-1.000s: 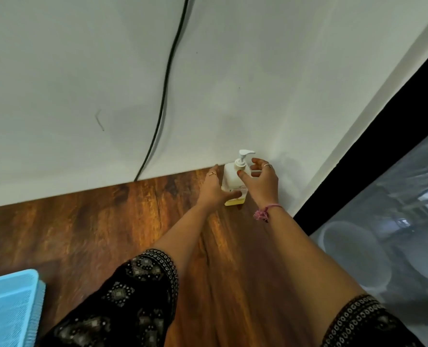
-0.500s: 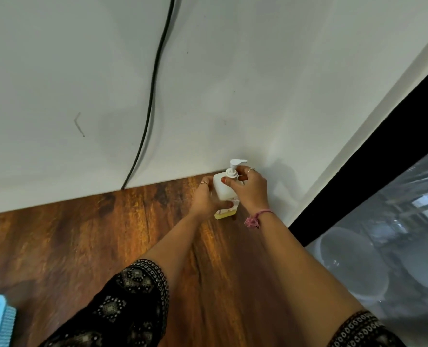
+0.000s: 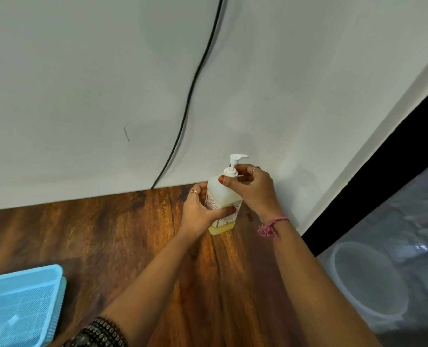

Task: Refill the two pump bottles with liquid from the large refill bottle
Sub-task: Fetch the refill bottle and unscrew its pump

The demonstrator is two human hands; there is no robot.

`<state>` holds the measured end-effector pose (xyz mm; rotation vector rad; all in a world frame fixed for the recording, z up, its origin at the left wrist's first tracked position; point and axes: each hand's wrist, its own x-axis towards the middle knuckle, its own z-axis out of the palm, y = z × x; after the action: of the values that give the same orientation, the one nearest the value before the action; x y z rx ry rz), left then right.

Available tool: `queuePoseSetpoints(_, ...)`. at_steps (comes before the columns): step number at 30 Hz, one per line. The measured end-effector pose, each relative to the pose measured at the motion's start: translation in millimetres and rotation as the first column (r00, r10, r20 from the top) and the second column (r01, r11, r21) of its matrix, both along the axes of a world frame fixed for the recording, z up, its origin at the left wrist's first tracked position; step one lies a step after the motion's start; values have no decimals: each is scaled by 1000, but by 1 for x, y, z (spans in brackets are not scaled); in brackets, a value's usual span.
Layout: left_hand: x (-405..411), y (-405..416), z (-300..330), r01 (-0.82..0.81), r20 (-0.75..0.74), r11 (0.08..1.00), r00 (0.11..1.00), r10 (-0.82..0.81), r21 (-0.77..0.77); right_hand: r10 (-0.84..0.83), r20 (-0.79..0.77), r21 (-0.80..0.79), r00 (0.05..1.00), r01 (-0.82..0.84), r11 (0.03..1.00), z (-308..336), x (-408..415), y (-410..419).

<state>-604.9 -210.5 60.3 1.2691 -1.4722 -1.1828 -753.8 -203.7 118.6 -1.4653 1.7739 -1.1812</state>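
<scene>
My left hand (image 3: 200, 213) clamps the bottle (image 3: 221, 196) steady by the far wall while my right hand (image 3: 254, 187) pinches its pump collar (image 3: 230, 172) to unscrew it

**Both hands on the pump bottle**

The left hand (image 3: 200, 214) wraps the pump bottle (image 3: 221, 196), standing on the wooden worktop (image 3: 133, 236) against the wall (image 3: 82, 96). The right hand (image 3: 254, 189) pinches its white pump collar. A blue tray (image 3: 20, 306) sits lower left.

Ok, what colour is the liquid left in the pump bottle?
Pale yellow, a thin layer at the pump bottle's base; head view.
</scene>
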Motion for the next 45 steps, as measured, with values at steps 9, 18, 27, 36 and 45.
queuePoseSetpoints(9, 69, 70, 72, -86, -63, 994, 995, 81, -71, 14, 25, -124, 1000, -10, 992, 76, 70, 60)
queuePoseSetpoints(18, 168, 127, 116, -113, -80, 984, 991, 103, -139, 122, 35, -182, 992, -114, 977, 132, 171, 117)
queuePoseSetpoints(27, 281, 172, 132, -113, -97, 988, 990, 103, -107, 323, 41, -151, 946, -314, 937, 150, 270, 160)
queuePoseSetpoints(36, 369, 201, 138, -136, -98, 980, 988, 123, -142, 164, -226, -193, 960, -209, 959, 165, 370, 190)
queuePoseSetpoints(45, 425, 219, 132, -135, -112, 982, 986, 121, -129, 375, 167, -86, 912, -365, 927, 160, 414, 201)
